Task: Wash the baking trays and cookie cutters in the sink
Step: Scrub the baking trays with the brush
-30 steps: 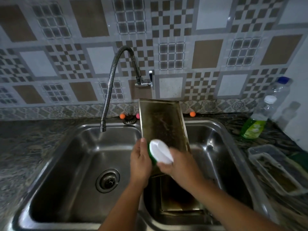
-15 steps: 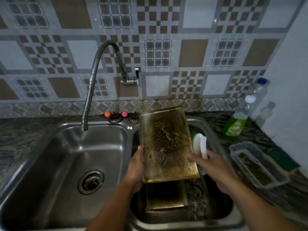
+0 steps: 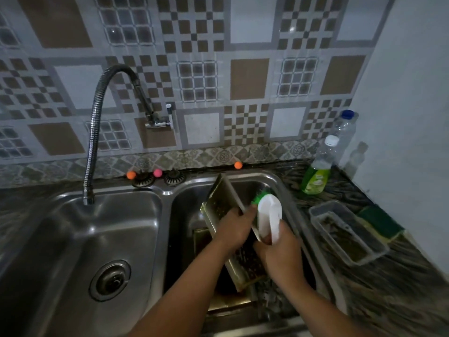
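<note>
A grimy, brass-coloured baking tray (image 3: 220, 200) stands on edge, tilted over the right sink basin (image 3: 274, 181). My left hand (image 3: 233, 226) grips its upper rim near the middle. My right hand (image 3: 279, 249) holds a white scrubbing brush (image 3: 268, 215) with green bristles against the tray's right side. Another tray (image 3: 228, 304) lies flat on the basin floor beneath, mostly hidden by my arms. Small dark items lie beside it, too blurred to name.
The left basin (image 3: 80, 239) has a drain and a flexible steel faucet (image 3: 94, 132) over it, not running. On the right counter stand a green dish soap bottle (image 3: 317, 176), a clear bottle (image 3: 343, 132), a plastic container (image 3: 347, 233) and a green sponge (image 3: 380, 221).
The tray went from flat-facing me to turned on edge, lower in the right basin. My left hand moved to its upper rim. The brush came in against the tray's right side.
</note>
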